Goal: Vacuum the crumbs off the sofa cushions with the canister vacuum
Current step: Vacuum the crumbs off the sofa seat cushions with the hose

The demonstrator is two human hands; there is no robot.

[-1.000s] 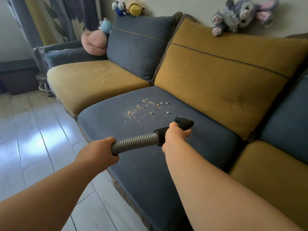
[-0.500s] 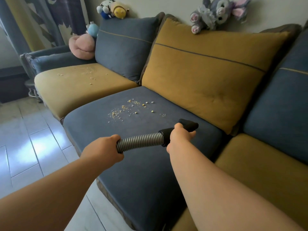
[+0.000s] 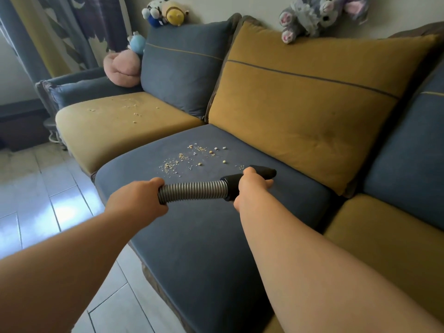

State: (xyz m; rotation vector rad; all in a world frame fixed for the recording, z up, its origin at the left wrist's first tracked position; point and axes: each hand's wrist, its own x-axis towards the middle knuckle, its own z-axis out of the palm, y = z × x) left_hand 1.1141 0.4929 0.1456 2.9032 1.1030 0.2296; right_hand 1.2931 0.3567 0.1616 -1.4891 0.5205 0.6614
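1. The ribbed grey hose (image 3: 193,192) of the vacuum is gripped by the left hand (image 3: 137,200), whose fingers are wrapped tightly around the hose's near end.
2. The black nozzle handle (image 3: 249,180) at the hose's far end is clasped by the right hand (image 3: 251,188), fingers curled closed around it; the black tip pokes out past the knuckles towards the mustard back cushion (image 3: 312,109).
3. Hose and nozzle are held above the blue seat cushion (image 3: 204,248), near the middle of its back half; whether the tip touches the fabric cannot be told.
4. A scatter of crumbs (image 3: 189,157) lies on the blue seat cushion towards its back edge, just beyond the nozzle and to its left.
5. A 2nd, thinner scatter of pale crumbs (image 3: 134,111) is seen on the mustard seat cushion (image 3: 115,135) at the sofa's left end, near its back edge.
6. A pink plush toy (image 3: 123,68) rests in the sofa's back left corner against the blue back cushion (image 3: 185,66).
7. A grey plush rabbit (image 3: 310,15) is perched on the top edge of the mustard back cushion.
8. The canister itself is out of view.
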